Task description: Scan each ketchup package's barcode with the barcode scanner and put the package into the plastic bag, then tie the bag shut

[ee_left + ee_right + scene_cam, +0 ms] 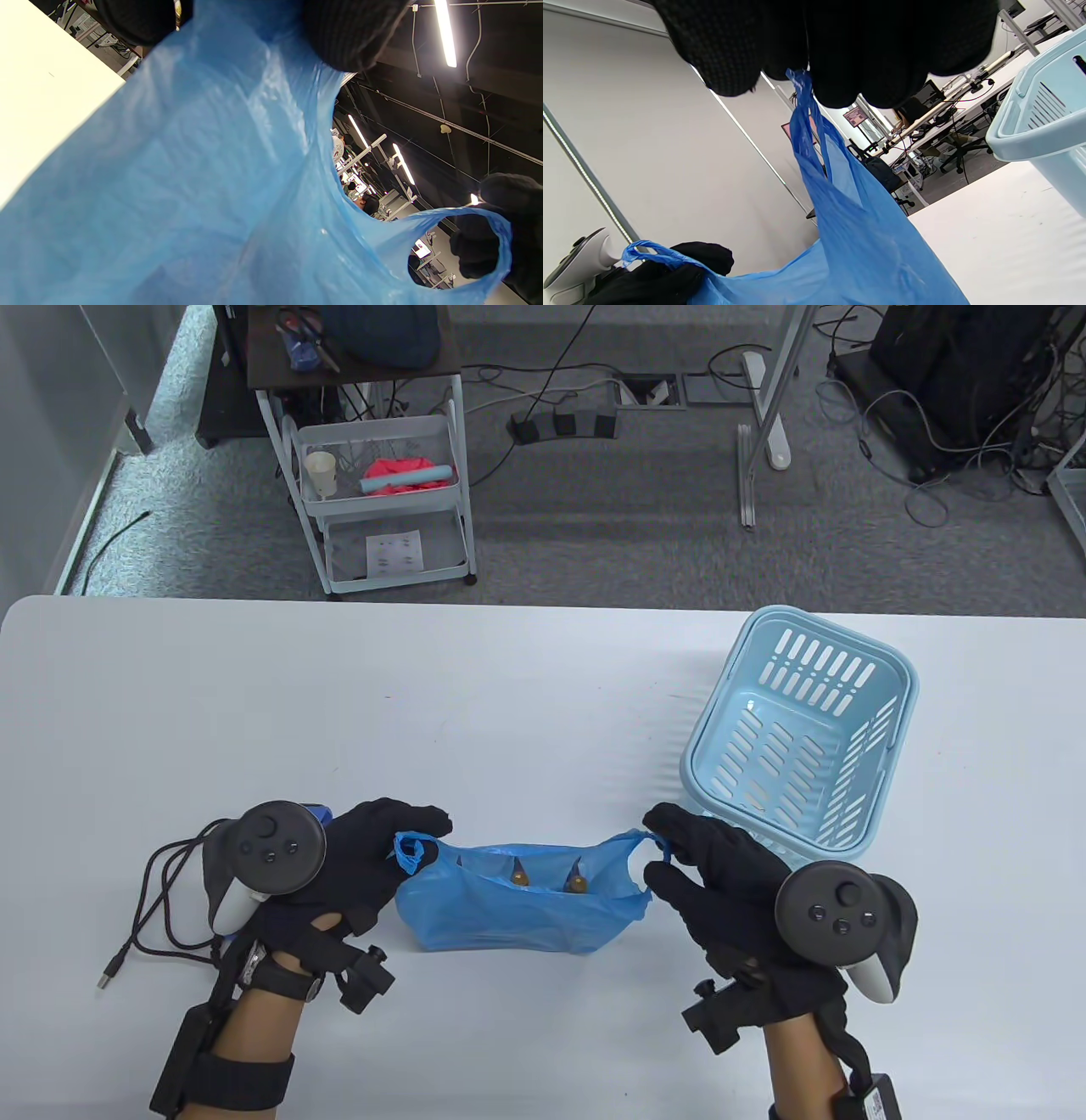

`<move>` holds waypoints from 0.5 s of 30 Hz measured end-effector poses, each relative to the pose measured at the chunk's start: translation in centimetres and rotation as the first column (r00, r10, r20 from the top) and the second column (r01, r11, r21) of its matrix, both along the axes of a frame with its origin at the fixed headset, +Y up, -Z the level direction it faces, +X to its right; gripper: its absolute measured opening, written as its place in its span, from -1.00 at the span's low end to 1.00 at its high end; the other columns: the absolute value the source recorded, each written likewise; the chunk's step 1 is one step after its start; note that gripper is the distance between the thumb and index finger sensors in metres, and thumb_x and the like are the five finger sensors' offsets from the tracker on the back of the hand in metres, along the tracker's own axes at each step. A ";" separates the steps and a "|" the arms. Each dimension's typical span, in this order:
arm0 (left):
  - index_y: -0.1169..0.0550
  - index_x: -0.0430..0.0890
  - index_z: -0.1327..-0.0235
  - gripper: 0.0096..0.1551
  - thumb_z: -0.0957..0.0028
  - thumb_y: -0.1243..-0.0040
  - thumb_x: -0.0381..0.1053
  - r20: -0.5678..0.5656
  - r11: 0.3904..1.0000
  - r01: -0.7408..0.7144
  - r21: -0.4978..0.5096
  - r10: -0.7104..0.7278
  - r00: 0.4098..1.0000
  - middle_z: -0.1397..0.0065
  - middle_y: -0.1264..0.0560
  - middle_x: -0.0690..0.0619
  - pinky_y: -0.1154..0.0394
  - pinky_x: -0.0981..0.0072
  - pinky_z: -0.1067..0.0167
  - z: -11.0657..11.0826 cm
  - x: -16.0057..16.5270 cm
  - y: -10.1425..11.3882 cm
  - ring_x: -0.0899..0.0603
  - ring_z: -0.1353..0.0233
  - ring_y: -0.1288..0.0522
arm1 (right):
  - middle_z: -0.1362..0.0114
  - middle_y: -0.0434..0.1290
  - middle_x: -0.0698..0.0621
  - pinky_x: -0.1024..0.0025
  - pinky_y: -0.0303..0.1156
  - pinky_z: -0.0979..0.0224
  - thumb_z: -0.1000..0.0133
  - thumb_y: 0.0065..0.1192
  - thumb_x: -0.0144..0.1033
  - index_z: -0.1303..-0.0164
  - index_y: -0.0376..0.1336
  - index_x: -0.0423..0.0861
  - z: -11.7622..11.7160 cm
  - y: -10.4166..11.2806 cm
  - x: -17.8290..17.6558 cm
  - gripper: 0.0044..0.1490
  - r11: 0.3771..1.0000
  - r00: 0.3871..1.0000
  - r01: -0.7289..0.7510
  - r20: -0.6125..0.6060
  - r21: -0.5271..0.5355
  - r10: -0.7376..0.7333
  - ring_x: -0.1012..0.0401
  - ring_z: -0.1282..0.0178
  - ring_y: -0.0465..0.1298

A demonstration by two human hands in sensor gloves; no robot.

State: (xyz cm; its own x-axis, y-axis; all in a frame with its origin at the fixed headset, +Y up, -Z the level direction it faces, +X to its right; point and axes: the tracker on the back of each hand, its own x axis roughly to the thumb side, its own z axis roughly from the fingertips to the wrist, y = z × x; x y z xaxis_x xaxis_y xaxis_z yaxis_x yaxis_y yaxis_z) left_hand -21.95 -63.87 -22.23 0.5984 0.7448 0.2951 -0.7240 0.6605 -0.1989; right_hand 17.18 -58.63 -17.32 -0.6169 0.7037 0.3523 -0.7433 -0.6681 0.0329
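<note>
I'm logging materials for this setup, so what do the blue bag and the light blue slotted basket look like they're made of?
The blue bag looks like thin, glossy plastic film: it is translucent, wrinkles and stretches between the hands. The light blue slotted basket looks like rigid moulded plastic, smooth with a slight sheen and evenly cut slots.

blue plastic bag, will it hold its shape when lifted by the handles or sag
The blue plastic bag looks thin and crinkled, so it will likely sag. The ketchup packages inside would probably slump to the bottom. Its handles bunch thin where each hand pinches them, so possibly slippery.

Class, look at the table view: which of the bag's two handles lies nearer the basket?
The handle pinched by the right hand, beside the basket.
</note>
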 end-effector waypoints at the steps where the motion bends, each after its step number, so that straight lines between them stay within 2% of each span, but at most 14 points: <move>1: -0.62 0.08 -0.21 -0.54 -0.04 -0.24 0.09 0.000 1.000 0.000 0.000 0.000 1.000 -0.15 -0.53 0.16 -0.43 -0.18 -0.37 0.0 0.0 0.0 -0.18 -0.24 -0.57 | -0.49 0.37 -0.26 -0.22 0.30 -0.41 -0.15 0.35 -0.16 -0.57 0.16 -0.13 0.1 -0.2 0.2 -0.21 1.000 1.000 0.002 -0.009 0.003 -0.002 -0.24 -0.38 0.39; 5: -0.62 0.08 -0.21 -0.54 -0.05 -0.23 0.09 -0.003 1.000 -0.012 -0.001 0.012 1.000 -0.16 -0.53 0.16 -0.43 -0.18 -0.37 0.1 0.0 0.1 -0.18 -0.25 -0.56 | -0.57 0.29 -0.27 -0.25 0.25 -0.46 -0.14 0.35 -0.10 -0.64 0.06 -0.15 0.5 -1.8 1.3 -0.09 1.000 1.000 0.004 -0.028 -0.019 -0.005 -0.26 -0.45 0.33; 8: -0.62 0.08 -0.21 -0.54 -0.05 -0.22 0.10 -0.005 1.000 -0.016 -0.001 0.016 1.000 -0.16 -0.53 0.16 -0.43 -0.18 -0.37 0.1 0.1 0.1 -0.19 -0.25 -0.56 | -0.64 0.20 -0.28 -0.29 0.19 -0.50 -0.14 0.35 -0.07 -0.69 -0.03 -0.17 0.2 -3.9 1.6 0.01 0.997 0.997 0.025 -0.072 -0.067 -0.030 -0.29 -0.52 0.26; 15: -0.63 0.08 -0.21 -0.55 -0.06 -0.22 0.10 -0.006 1.000 -0.016 -0.005 0.016 1.000 -0.17 -0.53 0.16 -0.42 -0.19 -0.37 0.1 0.1 0.1 -0.19 -0.27 -0.56 | -0.77 -0.15 -0.27 -0.40 -0.05 -0.60 -0.07 0.39 0.08 -0.73 -0.35 -0.14 -1.9 -8.9 0.0 0.35 0.975 0.973 0.083 -0.196 -0.207 -0.124 -0.34 -0.70 -0.08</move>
